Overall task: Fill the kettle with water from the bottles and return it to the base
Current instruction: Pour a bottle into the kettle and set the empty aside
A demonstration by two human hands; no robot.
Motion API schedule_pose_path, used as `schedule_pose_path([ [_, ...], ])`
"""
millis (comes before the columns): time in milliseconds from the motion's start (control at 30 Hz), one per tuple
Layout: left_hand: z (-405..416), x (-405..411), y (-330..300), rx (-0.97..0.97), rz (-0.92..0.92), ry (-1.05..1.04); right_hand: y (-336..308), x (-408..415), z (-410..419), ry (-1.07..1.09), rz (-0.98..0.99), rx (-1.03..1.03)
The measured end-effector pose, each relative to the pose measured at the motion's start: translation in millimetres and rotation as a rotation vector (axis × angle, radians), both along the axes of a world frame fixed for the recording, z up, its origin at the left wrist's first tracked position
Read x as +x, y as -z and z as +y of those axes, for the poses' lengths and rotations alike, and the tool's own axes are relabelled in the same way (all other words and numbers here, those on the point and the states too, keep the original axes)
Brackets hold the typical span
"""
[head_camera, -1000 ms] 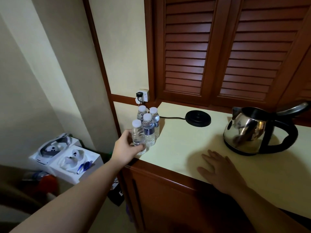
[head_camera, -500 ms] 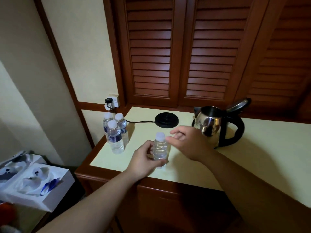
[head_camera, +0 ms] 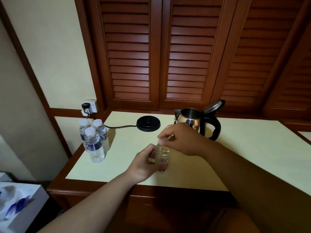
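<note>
A small clear water bottle (head_camera: pixel 161 155) stands upright on the cream countertop (head_camera: pixel 244 148) near its front edge. My left hand (head_camera: pixel 143 163) grips the bottle's body from the left. My right hand (head_camera: pixel 180 138) pinches its white cap (head_camera: pixel 160 141) from above. Behind them the steel kettle (head_camera: pixel 193 121) with a black handle sits on the counter with its lid flipped open, off its base. The round black base (head_camera: pixel 148 123) lies to the kettle's left, its cord running to a wall socket (head_camera: pixel 90 106).
Three more capped water bottles (head_camera: pixel 94 142) stand grouped at the counter's left edge. Louvered wooden doors (head_camera: pixel 159 52) rise behind the counter. White boxes (head_camera: pixel 15 207) sit on the floor at lower left.
My left hand carried one bottle from the group to the counter's middle front. My right hand rose off the counter and took hold of its cap. The camera view shifted right.
</note>
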State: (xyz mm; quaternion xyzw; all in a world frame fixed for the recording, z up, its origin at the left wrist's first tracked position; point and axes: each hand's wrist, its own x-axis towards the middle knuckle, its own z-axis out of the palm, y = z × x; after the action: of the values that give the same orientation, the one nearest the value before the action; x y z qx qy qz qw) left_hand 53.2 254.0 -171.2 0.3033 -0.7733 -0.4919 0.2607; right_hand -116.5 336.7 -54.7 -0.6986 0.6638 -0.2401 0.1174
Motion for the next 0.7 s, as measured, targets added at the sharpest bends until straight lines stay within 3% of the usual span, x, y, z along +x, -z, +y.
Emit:
schedule_pose_path([
  [133,-0.6,-1.5,0.6,-0.018,-0.005,-0.005,1.0,-6.3,2.1,0.060,-0.132,0.020],
  [233,-0.8,-4.3,1.6,-0.049,-0.008,0.011,7.4,-0.9,1.0,0.193,-0.070,-0.036],
  [400,-0.1,-7.1,0.8,-0.062,-0.055,0.020,1.0,-3.3,-0.2,0.036,-0.008,-0.019],
  [500,1.9,-9.4,-1.3,-0.038,-0.046,0.025,-5.9,-12.9,2.5,0.005,-0.068,-0.038],
  [700,5.1,-17.1,6.0,-0.014,-0.002,-0.036,9.9,-62.2,29.5,0.277,-0.195,-0.087],
])
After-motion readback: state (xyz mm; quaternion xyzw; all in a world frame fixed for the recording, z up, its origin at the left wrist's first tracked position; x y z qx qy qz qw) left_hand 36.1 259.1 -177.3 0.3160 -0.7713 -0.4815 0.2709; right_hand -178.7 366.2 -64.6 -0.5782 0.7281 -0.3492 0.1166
